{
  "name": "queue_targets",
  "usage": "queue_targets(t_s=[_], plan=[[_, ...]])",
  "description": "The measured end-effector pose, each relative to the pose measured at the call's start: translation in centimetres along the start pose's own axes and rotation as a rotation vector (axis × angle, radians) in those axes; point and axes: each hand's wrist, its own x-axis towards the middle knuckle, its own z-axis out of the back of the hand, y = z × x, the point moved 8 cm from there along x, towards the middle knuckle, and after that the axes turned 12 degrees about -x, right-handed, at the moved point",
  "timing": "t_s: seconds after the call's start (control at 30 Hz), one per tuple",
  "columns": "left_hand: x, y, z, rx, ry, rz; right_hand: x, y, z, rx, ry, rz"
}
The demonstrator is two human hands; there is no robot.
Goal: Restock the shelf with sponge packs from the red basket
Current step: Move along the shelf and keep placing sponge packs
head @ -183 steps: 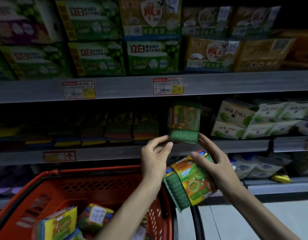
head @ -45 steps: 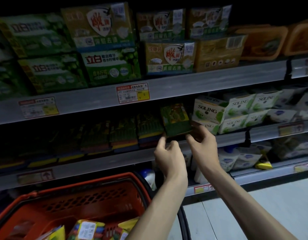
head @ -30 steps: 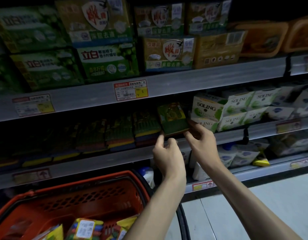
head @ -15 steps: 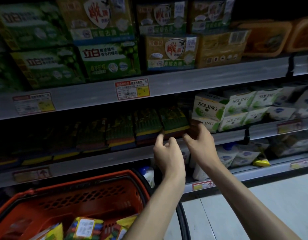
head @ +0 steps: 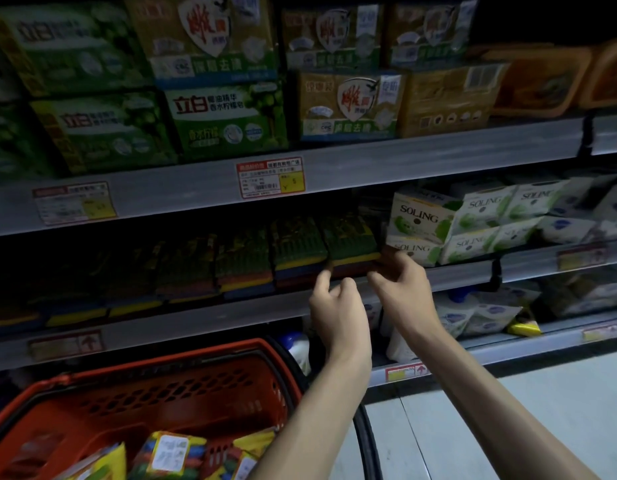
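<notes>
A row of green and yellow sponge packs point(head: 244, 261) lies on the dim middle shelf point(head: 196, 322). The rightmost sponge pack point(head: 348, 237) lies flat on top of its stack. My right hand point(head: 402, 289) pinches that pack's front right corner. My left hand point(head: 338, 306) is just below its front left corner, index finger raised to the stack's edge, holding nothing. The red basket point(head: 154, 382) sits at lower left, under my left forearm, with several more sponge packs point(head: 172, 452) inside.
White SOLING boxes point(head: 421, 220) stand directly right of the sponge row, close to my right hand. Green and tan detergent packs point(head: 227, 119) fill the shelf above. Pouches point(head: 487, 313) sit on the lower shelf. Pale floor point(head: 473, 427) lies at lower right.
The sponge pack, held tilted upright in front of the row a second ago, now lies flat on the rightmost stack. Both hands stay at its front edge.
</notes>
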Motion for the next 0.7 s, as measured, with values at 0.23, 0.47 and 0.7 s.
queue_targets(t_s=[0.23,0.47,0.7], plan=[[-0.2,0.1,-0.3,-0.057,0.025,0.012,-0.5,0.4,-0.4,-0.067,0.041,0.021],[0.4,0.4,1.7,-0.039,0.005,-0.079,-1.3,1.3,0.9,-0.305,-0.143,0.105],[1.5,1.2,6.0,-0.141,-0.091,0.005,-2.8,1.8,-2.2,0.065,-0.027,-0.068]])
